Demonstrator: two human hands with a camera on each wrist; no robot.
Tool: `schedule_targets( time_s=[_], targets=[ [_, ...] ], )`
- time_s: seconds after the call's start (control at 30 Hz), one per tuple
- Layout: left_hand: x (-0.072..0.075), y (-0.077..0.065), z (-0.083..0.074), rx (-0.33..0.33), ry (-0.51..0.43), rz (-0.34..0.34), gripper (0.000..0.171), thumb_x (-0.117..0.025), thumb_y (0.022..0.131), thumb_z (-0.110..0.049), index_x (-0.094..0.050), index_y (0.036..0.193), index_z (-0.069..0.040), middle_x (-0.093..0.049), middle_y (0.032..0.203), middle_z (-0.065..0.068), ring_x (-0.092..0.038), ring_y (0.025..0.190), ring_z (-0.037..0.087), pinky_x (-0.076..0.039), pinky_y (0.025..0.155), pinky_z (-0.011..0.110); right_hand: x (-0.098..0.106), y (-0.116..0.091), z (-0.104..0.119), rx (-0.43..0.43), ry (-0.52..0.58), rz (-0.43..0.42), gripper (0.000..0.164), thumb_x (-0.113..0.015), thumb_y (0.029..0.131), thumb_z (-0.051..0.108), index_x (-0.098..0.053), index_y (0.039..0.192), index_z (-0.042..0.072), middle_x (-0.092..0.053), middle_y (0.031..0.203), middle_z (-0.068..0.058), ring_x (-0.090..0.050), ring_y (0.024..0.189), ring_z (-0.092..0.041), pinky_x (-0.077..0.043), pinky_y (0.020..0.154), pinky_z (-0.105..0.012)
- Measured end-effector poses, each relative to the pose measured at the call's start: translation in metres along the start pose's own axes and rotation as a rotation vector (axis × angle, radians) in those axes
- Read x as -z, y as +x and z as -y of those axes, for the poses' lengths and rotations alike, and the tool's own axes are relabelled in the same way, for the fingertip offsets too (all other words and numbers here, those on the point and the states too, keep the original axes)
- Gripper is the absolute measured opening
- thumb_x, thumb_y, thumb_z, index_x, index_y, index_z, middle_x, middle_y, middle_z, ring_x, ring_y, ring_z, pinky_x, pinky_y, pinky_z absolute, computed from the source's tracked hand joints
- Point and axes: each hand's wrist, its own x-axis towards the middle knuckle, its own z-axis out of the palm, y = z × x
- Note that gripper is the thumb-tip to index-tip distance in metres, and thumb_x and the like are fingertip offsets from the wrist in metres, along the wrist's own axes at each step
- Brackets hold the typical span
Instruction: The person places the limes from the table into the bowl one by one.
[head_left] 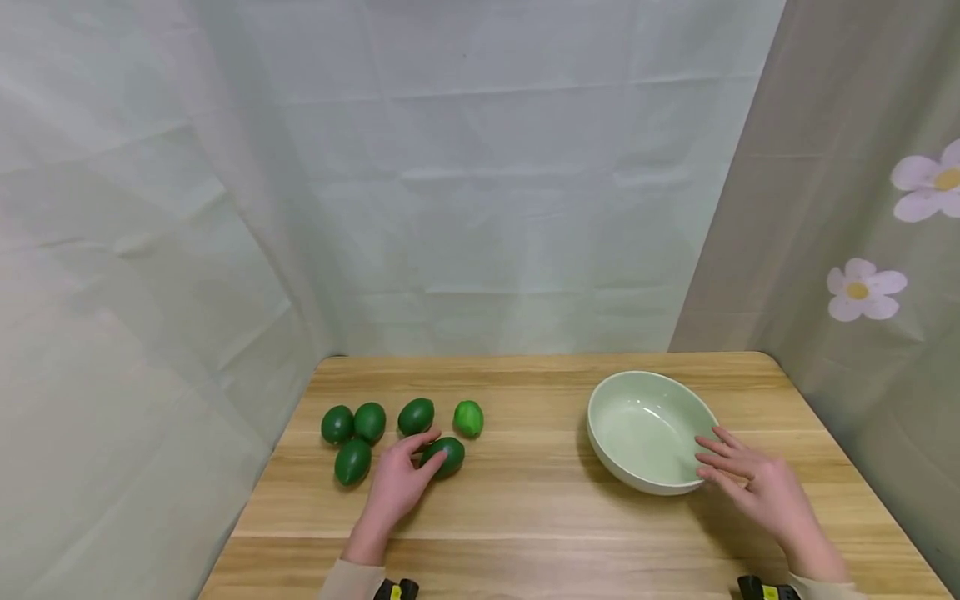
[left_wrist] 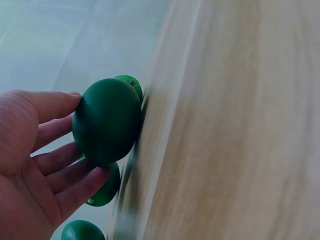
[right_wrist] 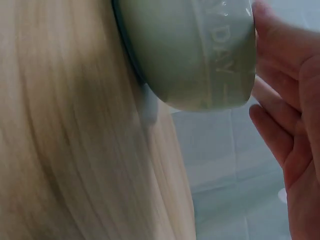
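Note:
In the head view my left hand is at a dark green oval fruit low over the wooden table. The left wrist view shows the thumb and fingers round this smooth fruit, thumb tip on its side. My right hand is beside the pale green bowl, its fingers fairly straight and their tips right at the near right rim. Raised letters mark the outer wall of the bowl in the right wrist view, with the right hand alongside.
Left of centre lie more dark green oval fruits, one just behind my left hand. A brighter green, ridged pepper-like piece sits to their right. The wooden table ends at pale cloth behind and on both sides.

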Motion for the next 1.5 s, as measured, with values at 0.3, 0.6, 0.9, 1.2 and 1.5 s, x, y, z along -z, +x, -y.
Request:
schedule_targets(
  time_s=[0.3,0.6,0.9,1.2,1.5],
  targets=[
    [0.004,0.000,-0.001,0.011,-0.029,0.023,0.042,-0.080,0.099,-0.021,-0.072,0.136,-0.004,-0.072,0.134,0.012,-0.069,0.122,0.032,-0.059,0.097,0.048,-0.002,-0.007,0.001,0.040,0.109,-0.024,0.045,-0.100,0.057,0.002,-0.087,0.098,0.012,-0.081,0.106,-0.013,-0.063,0.121,0.008,-0.041,0.102,-0.006],
    [0.006,-0.002,-0.003,0.013,-0.023,0.042,0.045,-0.081,0.098,-0.021,-0.071,0.139,-0.005,-0.071,0.136,0.012,-0.068,0.123,0.031,-0.058,0.099,0.049,-0.003,-0.004,0.005,0.035,0.124,-0.040,0.042,-0.099,0.055,-0.002,-0.087,0.092,0.013,-0.081,0.101,-0.015,-0.067,0.117,0.006,-0.044,0.099,-0.007],
    [0.006,-0.002,0.003,0.003,0.024,0.067,0.056,-0.090,0.089,-0.018,-0.071,0.140,-0.006,-0.071,0.137,0.010,-0.069,0.119,0.027,-0.057,0.098,0.050,-0.009,0.002,0.005,0.021,0.150,-0.023,0.039,-0.100,0.056,-0.004,-0.087,0.089,0.012,-0.082,0.098,-0.009,-0.068,0.115,0.004,-0.046,0.095,-0.007],
    [0.004,-0.004,0.001,0.031,0.030,0.081,0.058,-0.089,0.090,-0.015,-0.068,0.143,-0.005,-0.068,0.141,0.014,-0.067,0.123,0.032,-0.056,0.101,0.053,-0.010,0.002,0.003,0.029,0.170,-0.043,0.039,-0.100,0.056,-0.003,-0.087,0.089,0.014,-0.082,0.095,0.002,-0.066,0.120,0.004,-0.048,0.091,-0.006],
    [0.006,-0.002,-0.010,0.014,-0.018,0.021,0.057,-0.088,0.091,-0.015,-0.068,0.144,-0.006,-0.068,0.140,0.015,-0.067,0.124,0.034,-0.058,0.098,0.050,-0.009,-0.001,0.002,-0.014,0.151,-0.048,0.041,-0.100,0.054,-0.001,-0.087,0.088,0.019,-0.082,0.095,-0.009,-0.060,0.117,0.017,-0.042,0.097,-0.004]
  ],
)
